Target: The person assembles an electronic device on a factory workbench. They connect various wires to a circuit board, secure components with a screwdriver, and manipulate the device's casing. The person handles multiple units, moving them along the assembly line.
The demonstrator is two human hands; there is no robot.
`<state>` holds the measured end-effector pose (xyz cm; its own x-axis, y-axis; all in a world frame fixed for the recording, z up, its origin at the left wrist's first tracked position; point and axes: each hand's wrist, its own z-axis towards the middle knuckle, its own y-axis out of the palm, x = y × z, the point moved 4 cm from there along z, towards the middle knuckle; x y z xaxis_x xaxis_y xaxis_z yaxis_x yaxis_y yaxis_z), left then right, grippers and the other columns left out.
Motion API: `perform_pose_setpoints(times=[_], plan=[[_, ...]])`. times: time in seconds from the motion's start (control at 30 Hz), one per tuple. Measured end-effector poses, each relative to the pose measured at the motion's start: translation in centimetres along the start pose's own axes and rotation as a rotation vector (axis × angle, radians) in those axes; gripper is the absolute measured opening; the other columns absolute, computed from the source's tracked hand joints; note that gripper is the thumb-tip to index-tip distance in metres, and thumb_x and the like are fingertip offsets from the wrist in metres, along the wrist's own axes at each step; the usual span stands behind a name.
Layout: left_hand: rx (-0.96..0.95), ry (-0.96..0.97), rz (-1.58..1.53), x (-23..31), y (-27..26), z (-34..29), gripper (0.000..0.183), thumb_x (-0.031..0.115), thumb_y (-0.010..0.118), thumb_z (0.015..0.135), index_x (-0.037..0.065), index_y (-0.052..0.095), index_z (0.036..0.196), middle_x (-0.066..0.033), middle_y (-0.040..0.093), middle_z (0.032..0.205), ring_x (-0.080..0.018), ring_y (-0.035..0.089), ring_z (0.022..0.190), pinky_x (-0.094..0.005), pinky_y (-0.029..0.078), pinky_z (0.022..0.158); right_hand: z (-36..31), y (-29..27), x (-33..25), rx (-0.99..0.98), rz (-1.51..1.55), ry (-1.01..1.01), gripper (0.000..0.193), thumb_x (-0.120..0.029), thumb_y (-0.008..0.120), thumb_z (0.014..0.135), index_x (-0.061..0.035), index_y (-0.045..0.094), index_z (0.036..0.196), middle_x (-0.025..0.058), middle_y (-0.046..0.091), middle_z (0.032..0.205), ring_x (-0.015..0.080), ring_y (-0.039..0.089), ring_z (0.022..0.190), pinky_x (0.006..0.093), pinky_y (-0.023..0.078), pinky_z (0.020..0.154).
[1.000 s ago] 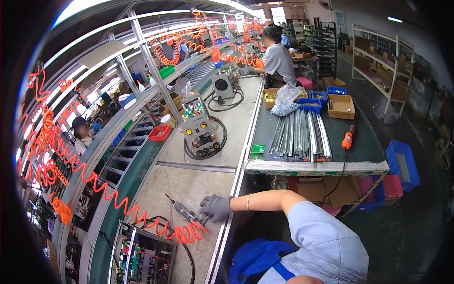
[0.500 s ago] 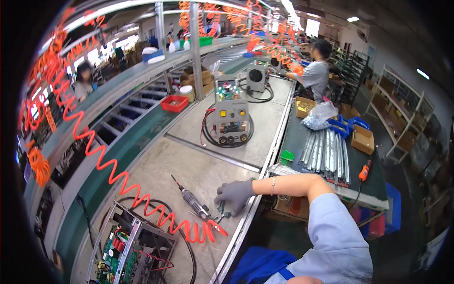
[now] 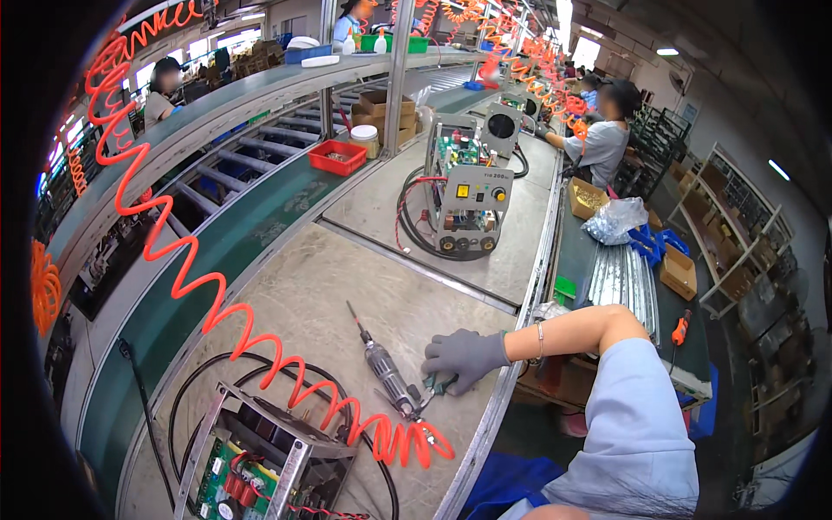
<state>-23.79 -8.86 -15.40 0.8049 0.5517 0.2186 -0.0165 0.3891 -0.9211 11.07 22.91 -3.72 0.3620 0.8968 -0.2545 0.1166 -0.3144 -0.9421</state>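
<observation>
My right hand (image 3: 464,357), in a grey glove, rests low over the metal worktop (image 3: 416,295), its fingers curled round the green handles of a small pair of pliers (image 3: 440,384). Just left of it lies a grey pneumatic screwdriver (image 3: 386,373), bit toward the far left. A red coiled air hose (image 3: 295,368) runs to the tool's near end. At the near left stands an open metal-framed electrical unit (image 3: 277,459) with a green circuit board and red wires, a black cable looped beside it. My left hand is out of view.
Farther along the worktop stands another open unit with a front panel (image 3: 475,195). A red parts bin (image 3: 338,158) and a white tub (image 3: 365,140) sit left. On the right-hand bench are metal strips (image 3: 624,290), a cardboard box (image 3: 678,271) and an orange-handled screwdriver (image 3: 682,328). A co-worker (image 3: 602,143) stands beyond.
The view has shifted, so the worktop and its objects sit farther right and mostly lower. My right hand remains at the pliers beside the pneumatic screwdriver, which lies as before.
</observation>
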Motion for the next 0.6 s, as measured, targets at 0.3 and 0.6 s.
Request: perform_pose_setpoints(times=[0.3,0.6], plan=[[-0.009,-0.019,0.232,-7.1,-1.0,-4.4,0.058,0.044,0.053,0.092,0.004,0.051,0.134,-0.0181,0.043,0.146,-0.0411,0.028,0.139,-0.0602,0.013,0.115,-0.4,-2.5,6.0,0.114,-0.042,-0.156,0.053,-0.046,0.072,0.069,-0.0130,0.060,0.109,0.0135,0.059,0.103,0.0330,0.058,0.100,0.0461,0.051,0.073],[-0.187,-0.098,0.676,-19.2,-7.2,-13.7,0.058,0.044,0.052,0.092,0.004,0.051,0.134,-0.0186,0.041,0.148,-0.0428,0.026,0.141,-0.0616,0.011,0.118,0.2,-2.2,4.6,0.300,0.353,0.243,0.056,-0.049,0.065,0.081,-0.0100,0.060,0.121,0.0148,0.061,0.108,0.0328,0.062,0.096,0.0426,0.051,0.084]])
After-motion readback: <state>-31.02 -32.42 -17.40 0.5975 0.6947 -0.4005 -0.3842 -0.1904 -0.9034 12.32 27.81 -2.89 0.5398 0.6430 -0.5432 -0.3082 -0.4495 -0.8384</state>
